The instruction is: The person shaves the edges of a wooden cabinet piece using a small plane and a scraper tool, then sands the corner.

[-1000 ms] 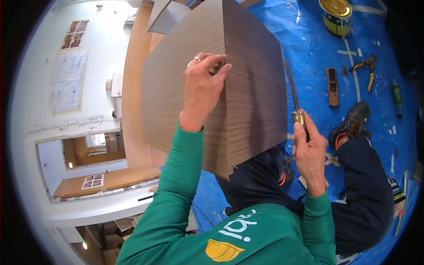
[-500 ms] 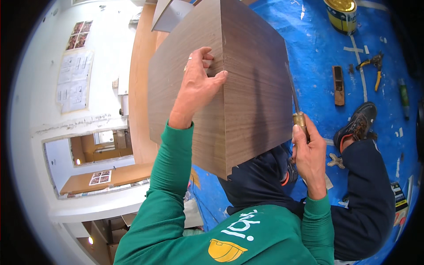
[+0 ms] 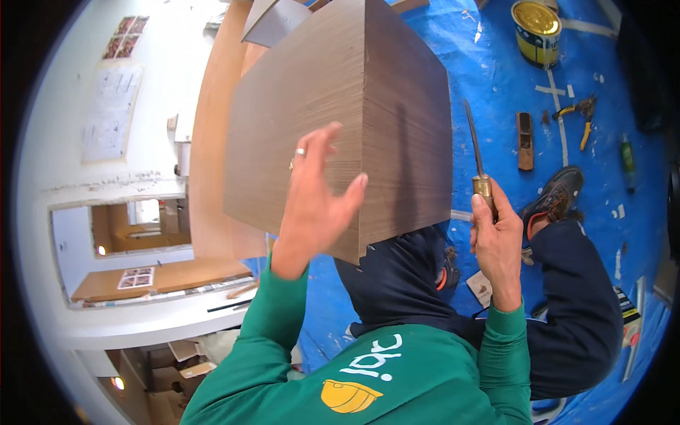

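A large brown wood-grain box [image 3: 297, 106] stands before me, its upright corner edge turned my way. My left hand [image 3: 312, 205] is open in front of the left face, fingers spread, the thumb close to that corner edge; I cannot tell whether it touches. On the right, my right hand [image 3: 500, 248] is closed around the handle of a slim metal file [image 3: 473, 138]. Its blade points away from me, apart from the right side of the box. A dark streak of shadow runs up the right face.
Blue sheeting [image 3: 489, 85] covers the floor. To the right lie a wooden hand plane [image 3: 524, 142], yellow-handled pliers [image 3: 585, 117] and a green tube [image 3: 627, 164]; a paint can [image 3: 536, 32] stands farther off. A light wooden panel [image 3: 212, 142] borders the box at left.
My left hand has drawn back toward me and down from the corner edge. The file has come away from the right side of the box. The whole view has shifted slightly.
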A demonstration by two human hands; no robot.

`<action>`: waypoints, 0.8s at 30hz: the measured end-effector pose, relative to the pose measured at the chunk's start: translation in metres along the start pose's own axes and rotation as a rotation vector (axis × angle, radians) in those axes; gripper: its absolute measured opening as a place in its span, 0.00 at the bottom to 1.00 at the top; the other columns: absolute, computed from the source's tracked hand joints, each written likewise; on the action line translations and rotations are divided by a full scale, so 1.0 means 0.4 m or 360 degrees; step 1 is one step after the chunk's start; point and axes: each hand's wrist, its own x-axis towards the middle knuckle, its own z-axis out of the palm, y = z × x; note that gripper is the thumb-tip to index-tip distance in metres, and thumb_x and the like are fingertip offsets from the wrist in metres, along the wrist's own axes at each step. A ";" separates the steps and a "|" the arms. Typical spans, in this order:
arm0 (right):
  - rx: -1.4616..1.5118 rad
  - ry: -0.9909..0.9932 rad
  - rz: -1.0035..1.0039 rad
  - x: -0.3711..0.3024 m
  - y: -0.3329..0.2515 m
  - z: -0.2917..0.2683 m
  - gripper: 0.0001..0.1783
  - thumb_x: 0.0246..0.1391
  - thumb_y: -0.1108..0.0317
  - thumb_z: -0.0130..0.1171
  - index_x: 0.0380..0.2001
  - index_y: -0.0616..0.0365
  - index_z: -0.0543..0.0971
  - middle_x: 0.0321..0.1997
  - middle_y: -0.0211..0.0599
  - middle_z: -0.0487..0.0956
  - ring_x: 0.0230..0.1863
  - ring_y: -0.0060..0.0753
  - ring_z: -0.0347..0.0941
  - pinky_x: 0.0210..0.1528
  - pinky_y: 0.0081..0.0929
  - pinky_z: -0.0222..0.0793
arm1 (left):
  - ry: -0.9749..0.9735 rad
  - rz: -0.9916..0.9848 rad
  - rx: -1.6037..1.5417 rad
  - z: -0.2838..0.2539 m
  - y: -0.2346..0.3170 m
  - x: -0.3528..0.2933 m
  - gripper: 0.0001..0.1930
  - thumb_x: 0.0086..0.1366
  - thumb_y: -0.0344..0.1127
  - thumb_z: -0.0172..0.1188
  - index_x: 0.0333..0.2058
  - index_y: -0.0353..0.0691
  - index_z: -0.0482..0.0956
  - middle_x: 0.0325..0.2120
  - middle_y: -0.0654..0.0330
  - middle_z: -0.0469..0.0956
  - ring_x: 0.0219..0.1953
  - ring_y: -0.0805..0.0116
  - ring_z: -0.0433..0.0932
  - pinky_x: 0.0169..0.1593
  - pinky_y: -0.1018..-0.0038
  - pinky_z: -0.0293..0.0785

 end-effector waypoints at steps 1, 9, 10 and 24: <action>-0.0002 0.0001 0.0021 -0.001 -0.001 -0.007 0.28 0.80 0.59 0.64 0.73 0.64 0.79 0.33 0.28 0.80 0.27 0.15 0.70 0.29 0.24 0.68 | 0.0006 0.0204 -0.0139 -0.035 0.050 -0.031 0.26 0.66 0.29 0.75 0.62 0.33 0.81 0.55 0.45 0.83 0.52 0.50 0.84 0.54 0.59 0.84; -0.0048 -0.0017 0.0032 -0.032 -0.016 -0.019 0.28 0.80 0.59 0.62 0.75 0.60 0.77 0.32 0.25 0.75 0.23 0.14 0.71 0.21 0.21 0.68 | 0.0532 0.0848 -0.1666 -0.180 0.300 -0.302 0.14 0.72 0.36 0.72 0.55 0.56 0.86 0.48 0.51 0.91 0.34 0.52 0.90 0.35 0.57 0.81; -0.0056 0.0006 0.0009 -0.041 -0.026 -0.018 0.28 0.80 0.59 0.62 0.75 0.60 0.78 0.32 0.25 0.76 0.23 0.14 0.71 0.21 0.21 0.68 | 0.0692 0.1028 -0.1774 -0.160 0.289 -0.292 0.16 0.75 0.38 0.71 0.58 0.61 0.86 0.49 0.52 0.91 0.34 0.53 0.89 0.35 0.57 0.80; -0.0164 0.0071 -0.0124 -0.260 -0.076 0.047 0.22 0.84 0.56 0.56 0.67 0.61 0.80 0.34 0.28 0.78 0.23 0.17 0.73 0.20 0.20 0.71 | 0.0566 0.0683 -0.1673 -0.220 0.114 -0.451 0.12 0.58 0.21 0.77 0.42 0.31 0.88 0.39 0.49 0.90 0.36 0.52 0.90 0.38 0.61 0.86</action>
